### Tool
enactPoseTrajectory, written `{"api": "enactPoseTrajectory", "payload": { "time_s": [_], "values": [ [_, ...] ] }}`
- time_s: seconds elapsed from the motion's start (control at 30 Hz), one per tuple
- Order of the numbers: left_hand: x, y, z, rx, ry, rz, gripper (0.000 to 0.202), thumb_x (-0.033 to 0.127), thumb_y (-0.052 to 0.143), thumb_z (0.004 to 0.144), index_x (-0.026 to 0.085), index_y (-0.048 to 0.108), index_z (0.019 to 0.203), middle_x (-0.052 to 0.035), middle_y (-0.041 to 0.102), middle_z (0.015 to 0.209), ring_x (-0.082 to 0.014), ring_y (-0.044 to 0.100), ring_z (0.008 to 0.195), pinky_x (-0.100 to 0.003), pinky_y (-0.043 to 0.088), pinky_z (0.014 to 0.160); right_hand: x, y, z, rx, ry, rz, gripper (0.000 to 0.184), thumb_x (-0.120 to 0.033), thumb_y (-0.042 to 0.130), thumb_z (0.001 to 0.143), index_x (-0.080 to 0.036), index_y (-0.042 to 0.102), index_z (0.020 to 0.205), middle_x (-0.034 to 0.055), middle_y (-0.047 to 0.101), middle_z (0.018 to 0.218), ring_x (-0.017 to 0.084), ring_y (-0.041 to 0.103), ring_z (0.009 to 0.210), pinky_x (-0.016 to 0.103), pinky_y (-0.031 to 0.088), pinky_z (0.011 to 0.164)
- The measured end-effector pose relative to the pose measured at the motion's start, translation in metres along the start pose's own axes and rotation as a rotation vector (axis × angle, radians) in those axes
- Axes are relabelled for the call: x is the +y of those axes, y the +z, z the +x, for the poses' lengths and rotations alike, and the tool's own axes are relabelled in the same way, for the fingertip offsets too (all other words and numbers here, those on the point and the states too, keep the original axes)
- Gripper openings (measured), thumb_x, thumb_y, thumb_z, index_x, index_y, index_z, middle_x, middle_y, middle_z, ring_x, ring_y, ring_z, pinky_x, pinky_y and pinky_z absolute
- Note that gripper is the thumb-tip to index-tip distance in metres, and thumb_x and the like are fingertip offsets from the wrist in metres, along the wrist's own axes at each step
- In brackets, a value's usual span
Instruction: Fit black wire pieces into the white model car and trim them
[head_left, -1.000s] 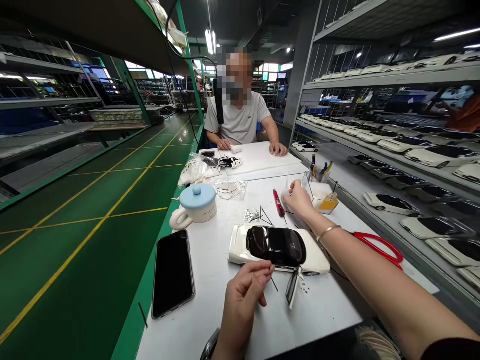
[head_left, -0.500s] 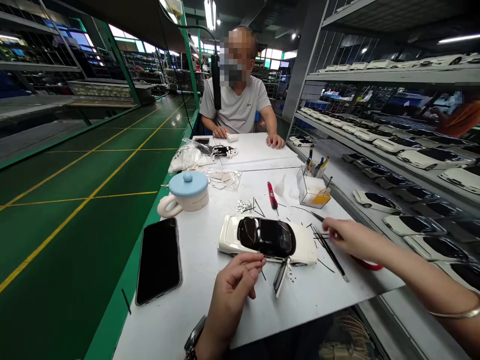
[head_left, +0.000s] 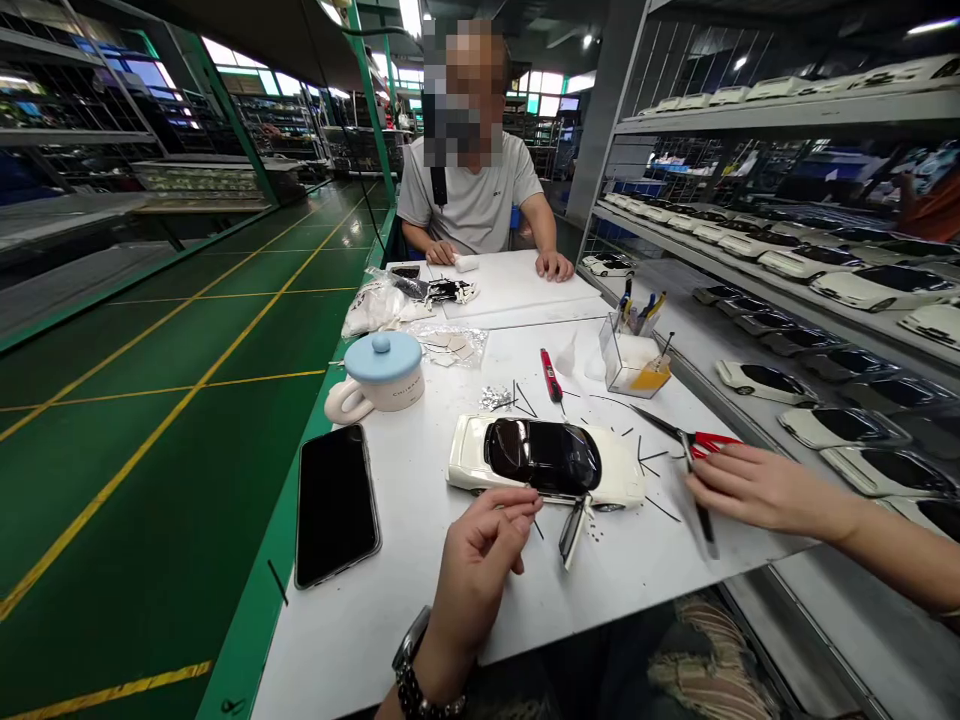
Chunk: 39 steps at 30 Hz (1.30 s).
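Single head-worn view from six o'clock, close above the table [head_left: 412, 510], facing forward and down toward a seated co-worker [head_left: 480, 215] at twelve.

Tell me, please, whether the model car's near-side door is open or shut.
Open: the door juts outward from the side of the model car.
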<state>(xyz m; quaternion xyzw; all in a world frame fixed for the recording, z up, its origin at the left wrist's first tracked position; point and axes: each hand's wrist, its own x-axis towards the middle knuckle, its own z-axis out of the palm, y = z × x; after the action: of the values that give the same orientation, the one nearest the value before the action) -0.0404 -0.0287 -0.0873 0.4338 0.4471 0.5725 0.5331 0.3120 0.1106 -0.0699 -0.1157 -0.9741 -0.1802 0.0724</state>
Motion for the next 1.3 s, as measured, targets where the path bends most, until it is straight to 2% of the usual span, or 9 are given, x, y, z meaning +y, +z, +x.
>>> {"api": "enactPoseTrajectory", "payload": {
  "time_s": [0.1, 0.17, 0.2, 0.23, 0.3, 0.37, 0.43, 0.57, 1.3],
  "values": [
    [-0.001, 0.0, 0.0, -0.006, 0.04, 0.075, 0.041, 0.035, 0.056, 0.086, 0.016, 0.054, 0.05, -0.011, 0.063, 0.108, -0.0254, 0.062, 0.103, -0.039, 0.051, 0.096, -0.004, -0.02, 0.026, 0.241, 0.302, 0.053, 0.012, -0.024, 0.054, 0.087, -0.024, 0.064, 0.081, 0.0034, 0.062, 0.069, 0.015, 0.053, 0.059, 0.034, 0.042, 0.057],
    [0.0, 0.001, -0.001, -0.007, 0.067, 0.119, 0.04, 0.033, 0.056, 0.086, 0.016, 0.054, 0.05, -0.0108, 0.064, 0.106, -0.0245, 0.062, 0.102, -0.038, 0.052, 0.094, -0.02, -0.036, 0.057, 0.573, 0.711, 0.172, 0.009, -0.031, 0.062, 0.08, -0.023, 0.06, 0.077, 0.0028, 0.059, 0.063, 0.016, 0.053, 0.054, 0.033, 0.042, 0.052],
    [0.0, 0.002, -0.001, -0.007, 0.079, 0.139, 0.039, 0.032, 0.055, 0.086, 0.016, 0.053, 0.05, -0.0107, 0.064, 0.105, -0.0239, 0.063, 0.101, -0.038, 0.052, 0.094, -0.029, -0.043, 0.074, 0.656, 0.868, 0.323, 0.013, -0.033, 0.066, 0.077, -0.023, 0.059, 0.078, 0.0027, 0.06, 0.065, 0.016, 0.055, 0.055, 0.031, 0.044, 0.05],
    [0.001, 0.003, -0.001, -0.006, 0.089, 0.159, 0.038, 0.031, 0.055, 0.086, 0.017, 0.053, 0.05, -0.0105, 0.065, 0.104, -0.0235, 0.063, 0.1, -0.038, 0.053, 0.093, -0.039, -0.049, 0.091, 0.641, 0.972, 0.534, 0.017, -0.034, 0.068, 0.075, -0.022, 0.056, 0.074, 0.0015, 0.058, 0.061, 0.015, 0.056, 0.051, 0.028, 0.044, 0.047],
    [0.002, 0.004, -0.003, 0.001, 0.11, 0.201, 0.037, 0.028, 0.055, 0.086, 0.017, 0.051, 0.051, -0.0103, 0.066, 0.102, -0.0228, 0.063, 0.098, -0.037, 0.054, 0.092, -0.056, -0.056, 0.12, 0.506, 1.055, 0.926, 0.024, -0.038, 0.069, 0.074, -0.021, 0.053, 0.07, -0.0003, 0.055, 0.054, 0.014, 0.052, 0.045, 0.025, 0.041, 0.041],
    [0.002, 0.005, -0.004, 0.006, 0.138, 0.244, 0.035, 0.026, 0.056, 0.085, 0.017, 0.05, 0.052, -0.0102, 0.066, 0.101, -0.0225, 0.064, 0.097, -0.037, 0.054, 0.091, -0.066, -0.055, 0.141, 0.368, 1.083, 1.226, 0.028, -0.038, 0.07, 0.072, -0.02, 0.05, 0.07, -0.0009, 0.056, 0.053, 0.013, 0.051, 0.043, 0.023, 0.041, 0.041],
    [0.002, 0.005, -0.004, 0.005, 0.16, 0.277, 0.033, 0.025, 0.056, 0.084, 0.018, 0.049, 0.053, -0.01, 0.067, 0.101, -0.0222, 0.065, 0.095, -0.037, 0.055, 0.09, -0.071, -0.049, 0.154, 0.282, 1.106, 1.397, 0.028, -0.037, 0.07, 0.071, -0.019, 0.047, 0.071, -0.0007, 0.057, 0.053, 0.012, 0.051, 0.042, 0.023, 0.04, 0.042],
    [0.001, 0.005, -0.004, 0.004, 0.175, 0.292, 0.033, 0.022, 0.056, 0.084, 0.018, 0.047, 0.052, -0.0096, 0.068, 0.098, -0.0216, 0.066, 0.091, -0.037, 0.057, 0.086, -0.074, -0.039, 0.165, 0.201, 1.119, 1.488, 0.028, -0.033, 0.069, 0.07, -0.02, 0.044, 0.072, -0.0012, 0.058, 0.053, 0.012, 0.049, 0.041, 0.022, 0.038, 0.041],
    [0.002, 0.004, -0.005, -0.008, 0.175, 0.297, 0.033, 0.022, 0.055, 0.085, 0.017, 0.045, 0.054, -0.0087, 0.065, 0.1, -0.0213, 0.064, 0.094, -0.036, 0.055, 0.088, -0.076, -0.03, 0.164, 0.24, 1.113, 1.654, 0.031, -0.033, 0.07, 0.069, -0.02, 0.043, 0.073, 0.0002, 0.061, 0.057, 0.011, 0.05, 0.044, 0.021, 0.037, 0.043]
  ]
}}
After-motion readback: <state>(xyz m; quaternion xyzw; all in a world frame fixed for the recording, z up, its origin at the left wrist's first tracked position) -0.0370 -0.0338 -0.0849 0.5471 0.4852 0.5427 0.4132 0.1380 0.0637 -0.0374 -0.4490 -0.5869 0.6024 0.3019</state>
